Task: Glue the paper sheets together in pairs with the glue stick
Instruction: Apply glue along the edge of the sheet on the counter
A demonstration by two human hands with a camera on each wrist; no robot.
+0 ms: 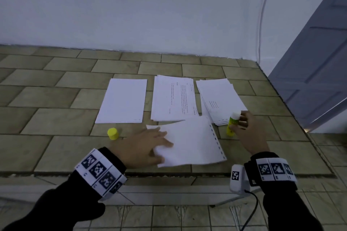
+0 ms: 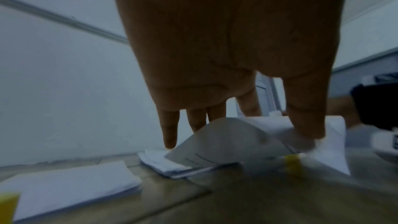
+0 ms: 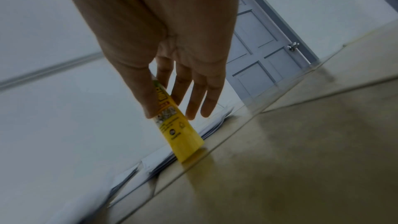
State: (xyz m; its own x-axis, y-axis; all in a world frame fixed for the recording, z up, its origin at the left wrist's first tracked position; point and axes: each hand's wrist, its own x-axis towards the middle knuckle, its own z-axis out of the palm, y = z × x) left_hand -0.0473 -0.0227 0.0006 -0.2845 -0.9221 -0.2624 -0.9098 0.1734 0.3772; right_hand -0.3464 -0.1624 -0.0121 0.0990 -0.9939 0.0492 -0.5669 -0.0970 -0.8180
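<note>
Three stacks of white paper lie side by side on the tiled surface: a blank left stack (image 1: 122,100), a printed middle stack (image 1: 173,97) and a fanned right stack (image 1: 219,99). In front of them a single sheet (image 1: 189,142) with a punched edge is gripped at its left side by my left hand (image 1: 163,146). In the left wrist view that sheet (image 2: 226,142) arches up between thumb and fingers. My right hand (image 1: 241,124) pinches the uncapped yellow glue stick (image 1: 232,124), which stands upright just right of the sheet. Thumb and forefinger hold the glue stick (image 3: 183,135).
The yellow cap (image 1: 113,133) stands alone left of my left hand. A white wall runs behind the stacks, and a grey door (image 1: 319,62) is at the right. The tiled surface has a front edge (image 1: 169,175) just under my wrists.
</note>
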